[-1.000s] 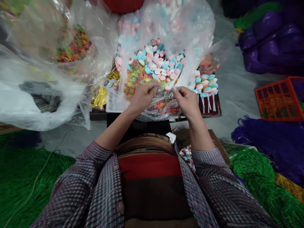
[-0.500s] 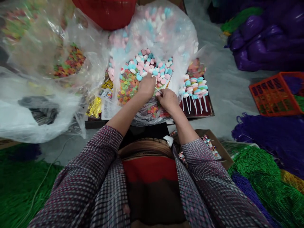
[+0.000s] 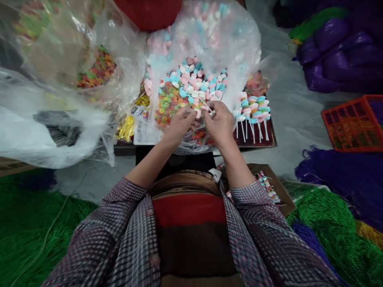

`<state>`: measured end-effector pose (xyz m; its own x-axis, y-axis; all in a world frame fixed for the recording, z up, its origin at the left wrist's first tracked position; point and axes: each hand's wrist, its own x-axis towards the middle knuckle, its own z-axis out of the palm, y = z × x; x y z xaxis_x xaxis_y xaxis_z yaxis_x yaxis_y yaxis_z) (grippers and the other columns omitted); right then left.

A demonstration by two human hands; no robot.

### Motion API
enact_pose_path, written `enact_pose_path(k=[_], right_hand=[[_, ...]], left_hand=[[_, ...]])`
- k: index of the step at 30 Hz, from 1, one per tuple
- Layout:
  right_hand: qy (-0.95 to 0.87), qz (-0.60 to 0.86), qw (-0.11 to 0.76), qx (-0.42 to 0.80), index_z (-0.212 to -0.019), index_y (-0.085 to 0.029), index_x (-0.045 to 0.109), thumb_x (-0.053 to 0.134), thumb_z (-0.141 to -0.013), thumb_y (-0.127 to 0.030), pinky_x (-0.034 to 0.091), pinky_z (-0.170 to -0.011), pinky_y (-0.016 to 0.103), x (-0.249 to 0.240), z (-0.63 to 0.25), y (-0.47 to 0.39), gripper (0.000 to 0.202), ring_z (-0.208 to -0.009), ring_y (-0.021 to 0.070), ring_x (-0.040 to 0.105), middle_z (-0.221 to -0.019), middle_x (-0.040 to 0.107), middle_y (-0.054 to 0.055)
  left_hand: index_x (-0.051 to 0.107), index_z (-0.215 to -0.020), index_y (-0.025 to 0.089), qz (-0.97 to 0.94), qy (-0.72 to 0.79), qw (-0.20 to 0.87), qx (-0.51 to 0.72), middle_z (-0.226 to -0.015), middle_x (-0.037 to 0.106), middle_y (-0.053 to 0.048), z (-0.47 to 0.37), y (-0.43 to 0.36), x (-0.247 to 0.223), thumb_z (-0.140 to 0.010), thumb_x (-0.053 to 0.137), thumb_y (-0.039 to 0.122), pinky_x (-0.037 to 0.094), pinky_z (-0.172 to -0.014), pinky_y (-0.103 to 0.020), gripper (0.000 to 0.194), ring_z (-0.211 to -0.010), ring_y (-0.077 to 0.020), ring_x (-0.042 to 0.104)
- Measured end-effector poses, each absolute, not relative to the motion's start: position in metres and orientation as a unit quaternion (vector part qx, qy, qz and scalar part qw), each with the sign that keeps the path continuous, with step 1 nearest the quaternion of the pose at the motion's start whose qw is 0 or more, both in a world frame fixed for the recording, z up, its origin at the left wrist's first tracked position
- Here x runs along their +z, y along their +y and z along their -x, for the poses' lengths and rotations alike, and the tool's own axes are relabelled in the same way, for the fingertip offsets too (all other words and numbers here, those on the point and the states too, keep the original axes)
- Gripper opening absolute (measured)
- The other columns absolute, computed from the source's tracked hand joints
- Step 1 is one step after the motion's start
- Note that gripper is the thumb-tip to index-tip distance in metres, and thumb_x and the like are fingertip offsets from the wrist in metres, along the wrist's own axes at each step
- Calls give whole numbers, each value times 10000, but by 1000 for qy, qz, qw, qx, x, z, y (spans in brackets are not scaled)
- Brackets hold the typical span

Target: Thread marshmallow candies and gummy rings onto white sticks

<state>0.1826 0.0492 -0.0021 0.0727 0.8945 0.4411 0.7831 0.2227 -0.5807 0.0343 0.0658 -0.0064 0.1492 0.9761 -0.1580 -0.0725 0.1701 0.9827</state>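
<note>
My left hand (image 3: 180,124) is closed, pinching a small pink marshmallow (image 3: 198,113) at its fingertips. Close beside it, my right hand (image 3: 220,120) grips a white lollipop stick (image 3: 206,105); whether the stick has entered the marshmallow cannot be made out. Beyond both hands lie loose pink, white and blue marshmallows (image 3: 194,81) in an open clear bag. Ring-shaped coloured gummies (image 3: 167,105) are heaped to their left. On the right, several finished marshmallow skewers (image 3: 254,107) lie in a row, their white sticks pointing towards me.
A clear bag of gummy rings (image 3: 98,69) stands at left, near gold twist ties (image 3: 125,128). A red tub (image 3: 149,14) is behind. An open cardboard box (image 3: 281,195) sits below the table at right. An orange crate (image 3: 347,123) and green beads (image 3: 329,223) lie on the floor.
My left hand has come back from the marshmallow pile towards me, now with a pink marshmallow. My right hand still holds the stick near it. The view has shifted slightly.
</note>
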Motion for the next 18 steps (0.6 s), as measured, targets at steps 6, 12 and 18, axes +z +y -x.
enact_pose_path(k=[6,12,18], right_hand=[[-723,579,370,72,-1157,-235,744,465,-1065,-431,584,-881,405,-9,-167,33,353,-995,245,710,-1060,768,100],[-700,557,425,134,-1030,-259,763,573,-1019,-496,597,-891,411,0,-174,33,304,-963,224,710,-996,772,53],[-681,523,451,245,-1041,-268,785,592,-992,-545,594,-889,421,10,-169,23,342,-960,215,696,-1002,748,52]], left_hand=[[561,-804,189,-413,449,621,492,-717,663,47,-26,54,-6,-957,698,212,454,-540,-152,206,-594,-48,628],[588,-838,201,-442,422,608,507,-756,666,37,-23,45,-8,-985,684,324,518,-638,-191,215,-674,-68,649],[582,-878,207,-441,412,621,501,-772,687,34,-18,47,-13,-920,758,273,533,-603,-195,192,-657,-74,667]])
